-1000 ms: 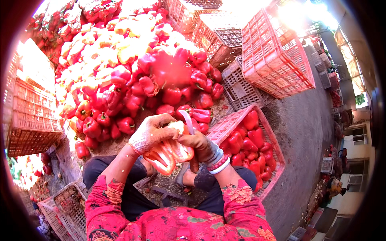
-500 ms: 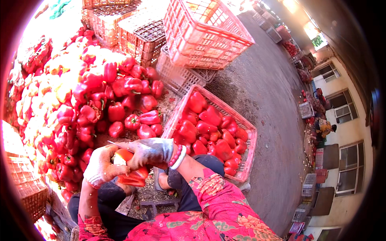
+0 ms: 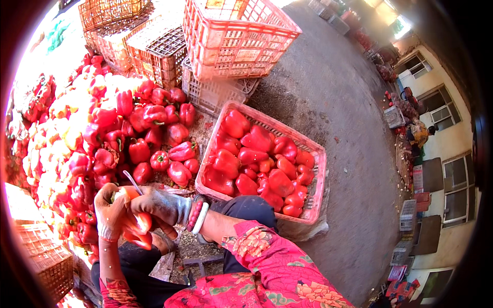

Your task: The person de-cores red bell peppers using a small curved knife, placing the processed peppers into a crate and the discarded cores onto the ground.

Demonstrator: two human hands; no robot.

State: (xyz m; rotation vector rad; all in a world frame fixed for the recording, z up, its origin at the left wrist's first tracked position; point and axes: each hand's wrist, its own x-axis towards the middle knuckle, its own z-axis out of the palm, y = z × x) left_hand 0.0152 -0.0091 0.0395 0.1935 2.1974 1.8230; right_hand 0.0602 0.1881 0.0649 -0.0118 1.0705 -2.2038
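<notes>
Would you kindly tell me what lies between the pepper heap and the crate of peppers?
The head view shows a narrow strip of littered ground between the heap and the pink crate.

Pepper heap (image 3: pixel 105 136) blocks ahead; open ground (image 3: pixel 354 169) past crate (image 3: pixel 320 182).

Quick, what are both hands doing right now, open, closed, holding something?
Left hand: closed, holding a cut pepper.
Right hand: closed, holding a thin knife, its handle hidden.
</notes>
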